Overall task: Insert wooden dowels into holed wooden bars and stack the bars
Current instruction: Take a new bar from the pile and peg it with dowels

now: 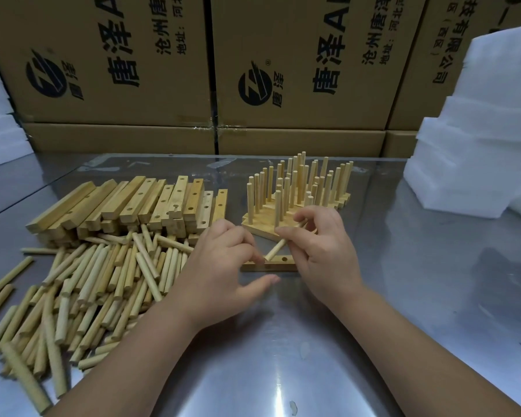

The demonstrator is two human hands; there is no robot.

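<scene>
While the left hand (pixel 223 260) holds one bar (pixel 275 267) on the tabletop (pixel 403 296), the right hand (pixel 322 251) pinches one tilted dowel (pixel 273 252).

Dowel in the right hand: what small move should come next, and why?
Probably tip the dowel upright and press its lower end into an empty hole: the right hand pinches it tilted just over the bar, which the left hand holds.

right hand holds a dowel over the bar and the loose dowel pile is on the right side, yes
No: the head view shows the loose dowel pile on the left. The right hand does hold a dowel over the bar.
</scene>
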